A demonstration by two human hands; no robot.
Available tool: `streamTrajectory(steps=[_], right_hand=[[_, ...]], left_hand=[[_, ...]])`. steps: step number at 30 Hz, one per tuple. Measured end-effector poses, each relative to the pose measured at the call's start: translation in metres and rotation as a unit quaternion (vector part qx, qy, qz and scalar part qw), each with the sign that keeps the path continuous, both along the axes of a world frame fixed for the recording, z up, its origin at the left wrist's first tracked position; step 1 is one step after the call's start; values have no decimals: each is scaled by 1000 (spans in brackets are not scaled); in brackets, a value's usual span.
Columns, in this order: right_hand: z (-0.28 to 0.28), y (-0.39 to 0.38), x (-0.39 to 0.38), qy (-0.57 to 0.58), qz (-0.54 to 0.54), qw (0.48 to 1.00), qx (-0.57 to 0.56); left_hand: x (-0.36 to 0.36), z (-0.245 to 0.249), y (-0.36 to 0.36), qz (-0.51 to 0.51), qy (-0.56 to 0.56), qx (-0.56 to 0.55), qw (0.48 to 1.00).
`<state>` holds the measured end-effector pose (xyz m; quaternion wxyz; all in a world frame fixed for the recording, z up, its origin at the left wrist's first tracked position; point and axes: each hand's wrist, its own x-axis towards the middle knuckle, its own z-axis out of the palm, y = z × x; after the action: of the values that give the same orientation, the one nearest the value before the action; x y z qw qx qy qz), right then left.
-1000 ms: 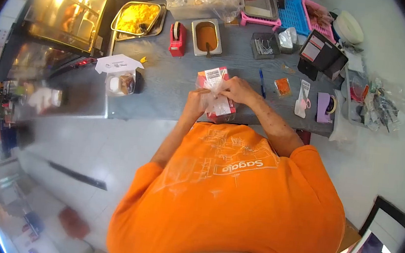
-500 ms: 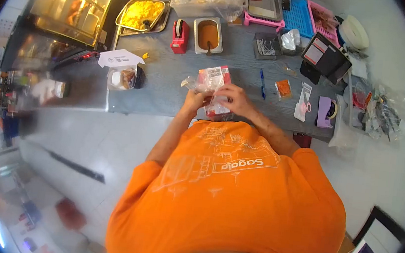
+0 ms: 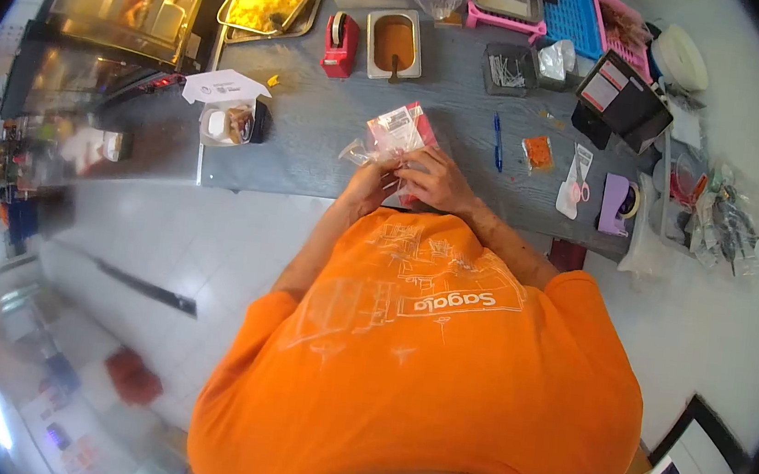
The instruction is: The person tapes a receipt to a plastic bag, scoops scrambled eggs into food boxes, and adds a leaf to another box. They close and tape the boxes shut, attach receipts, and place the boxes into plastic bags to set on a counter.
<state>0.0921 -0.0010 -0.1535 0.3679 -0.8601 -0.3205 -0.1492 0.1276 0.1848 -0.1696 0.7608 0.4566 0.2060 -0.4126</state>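
Note:
Both my hands meet at the near edge of the grey counter (image 3: 317, 129). My left hand (image 3: 368, 183) and my right hand (image 3: 436, 178) grip a clear plastic bag (image 3: 365, 149) that wraps a red food box (image 3: 400, 128) with a white label on top. The box rests on the counter, tilted toward me. The bag's loose end sticks out to the left of my fingers. My orange shirt hides the lower part of the box.
A small open box of food (image 3: 228, 121) with a white lid sits to the left. Behind are a red tape dispenser (image 3: 340, 43), a sauce tray (image 3: 393, 42), a yellow food tray (image 3: 268, 3). A blue pen (image 3: 497, 140), scissors (image 3: 573, 188) and purple tape holder (image 3: 617, 205) lie right.
My hands and the bagged box have drawn closer to my body, and the bag's loose end now sticks out to the left. The camera has tipped slightly.

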Motion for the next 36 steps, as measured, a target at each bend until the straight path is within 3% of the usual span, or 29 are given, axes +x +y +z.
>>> streamTrajectory(steps=[6, 7, 8, 9, 11, 15, 17, 30, 33, 35, 36], right_hand=[[-7, 5, 1, 38, -32, 993, 108], [-13, 11, -1, 180, -88, 955, 219], [-14, 15, -2, 316, -142, 881, 323], [-14, 16, -2, 317, -142, 881, 322], [-14, 16, -1, 368, -146, 833, 386], [-21, 13, 1, 394, -114, 819, 401], [-30, 10, 2, 344, -93, 877, 323], [-33, 8, 9, 356, -92, 884, 289], [-28, 9, 14, 363, -118, 865, 327], [-18, 0, 23, 434, -80, 857, 264], [-13, -6, 27, 430, -88, 858, 265]], left_hand=[[1, -3, 2, -4, 15, -21, 1000], [0, -2, 0, 0, 16, -13, 1000], [-1, -1, 0, 4, 18, -5, 1000], [-2, -2, -1, 5, 20, -5, 1000], [-3, -1, -3, 5, 3, -5, 1000], [-6, 6, -4, 2, -4, 11, 1000], [-7, 6, -4, 2, -14, -1, 1000], [-7, 11, -6, 1, -21, 5, 1000], [-9, 11, -8, 13, -57, 24, 998], [-9, -9, -4, -43, -265, 90, 959], [-7, -22, 0, -51, -268, 85, 958]])
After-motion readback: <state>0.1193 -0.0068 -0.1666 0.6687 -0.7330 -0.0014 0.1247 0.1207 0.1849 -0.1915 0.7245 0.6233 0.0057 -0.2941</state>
